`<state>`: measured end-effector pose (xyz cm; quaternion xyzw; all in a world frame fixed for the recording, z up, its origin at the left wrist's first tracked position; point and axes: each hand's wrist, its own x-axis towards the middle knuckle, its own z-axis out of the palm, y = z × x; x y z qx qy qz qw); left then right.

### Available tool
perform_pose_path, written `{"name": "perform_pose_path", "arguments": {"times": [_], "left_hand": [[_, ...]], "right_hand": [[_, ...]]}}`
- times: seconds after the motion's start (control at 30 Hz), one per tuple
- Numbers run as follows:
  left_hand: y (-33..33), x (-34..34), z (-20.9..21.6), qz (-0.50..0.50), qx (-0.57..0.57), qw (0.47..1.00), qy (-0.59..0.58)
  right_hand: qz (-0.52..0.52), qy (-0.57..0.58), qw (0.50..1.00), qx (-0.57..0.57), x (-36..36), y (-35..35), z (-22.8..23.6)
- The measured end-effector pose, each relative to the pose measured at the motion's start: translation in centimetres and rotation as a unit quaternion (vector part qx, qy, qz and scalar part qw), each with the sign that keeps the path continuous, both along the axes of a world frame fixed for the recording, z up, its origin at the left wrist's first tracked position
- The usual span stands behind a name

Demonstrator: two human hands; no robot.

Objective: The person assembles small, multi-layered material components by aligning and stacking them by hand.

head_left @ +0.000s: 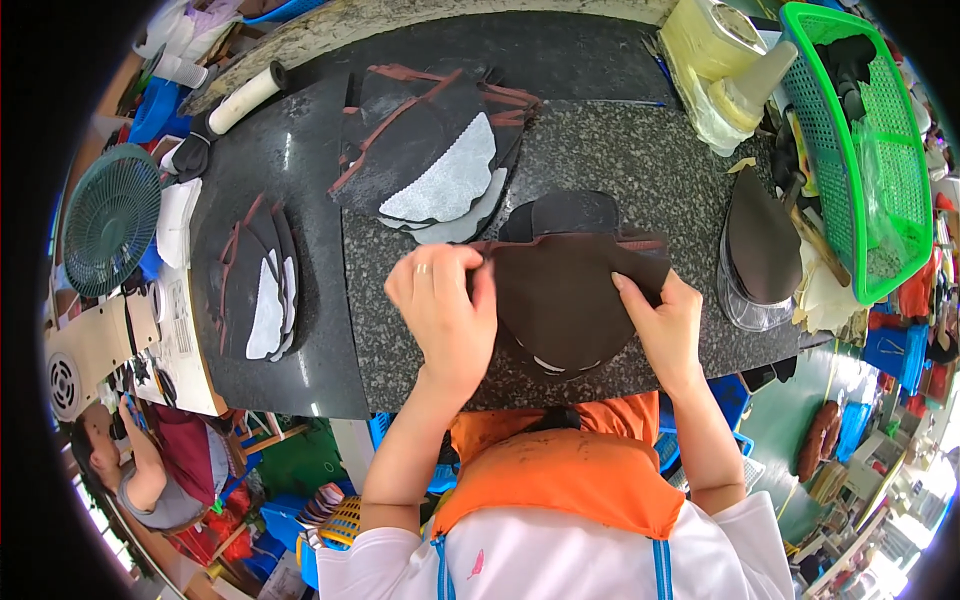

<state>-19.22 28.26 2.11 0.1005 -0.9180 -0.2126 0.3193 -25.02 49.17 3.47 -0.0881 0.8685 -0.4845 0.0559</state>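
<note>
A dark brown, flat curved piece of sheet material [565,300] is stretched between my hands over the stone worktop [400,350]. My left hand [440,305] pinches its upper left corner, where a reddish-brown strip runs along the far edge. My right hand [665,325] grips the right side, thumb on top and fingers mostly hidden. Under it and just beyond, a black curved piece [575,213] shows in part. Farther off lies a pile of black cut pieces [400,150] with white patches and reddish-brown strips. A smaller similar pile [262,285] is at the left.
At the right, a stack of dark curved pieces [765,235] rests near the green plastic basket [850,150]. A pale cone [755,85] in clear wrap stands back right. A white roll [247,98] and a green fan [112,220] are at the left, where another person [150,475] sits.
</note>
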Motion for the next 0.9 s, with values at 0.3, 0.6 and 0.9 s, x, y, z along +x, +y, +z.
{"name": "perform_pose_path", "arguments": {"times": [0.3, 0.6, 0.9], "left_hand": [[2.3, 0.8, 3.9, -0.373, 0.058, 0.899, -0.22], [-8.4, -4.9, 0.7, -0.133, -0.058, 0.981, -0.125], [-3.3, -1.2, 5.6, -0.204, 0.096, 0.974, 0.027]], "right_hand": [[-0.069, 0.047, 0.983, 0.162, -3.6, 3.9, 1.7], [0.031, 0.22, 0.914, 0.341, -3.4, 13.3, 2.0], [0.01, 0.121, 0.969, 0.216, -3.5, 15.7, 2.7]]}}
